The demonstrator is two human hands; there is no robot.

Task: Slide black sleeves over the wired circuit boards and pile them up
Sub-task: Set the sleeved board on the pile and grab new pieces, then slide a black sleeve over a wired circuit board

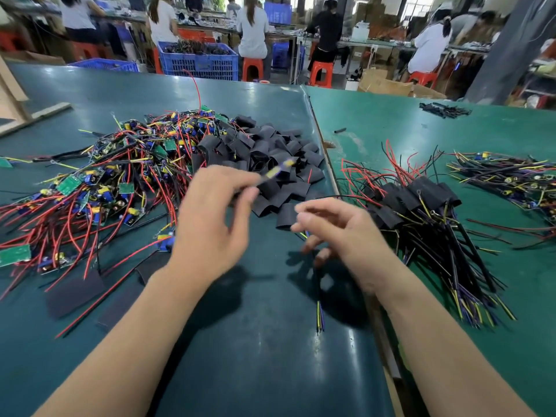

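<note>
Green mat covers the table (90,91), carrying a tangle of wired boards (99,179), a heap of black sleeves (270,152) and a sleeved pile (421,200); beyond it, seated workers (252,28), red stools (252,69) and a blue crate (198,60). Left hand (210,224) pinches a blurred board (278,170) over the sleeves. Right hand (340,233) pinches thin wires (320,317), fingers loosely curled.

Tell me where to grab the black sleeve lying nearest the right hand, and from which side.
Judging by its pose, pinch the black sleeve by its near edge, coming from the right with the right hand. It lies flat and alone at the edge of the sleeve pile, so that side is unobstructed.
</note>
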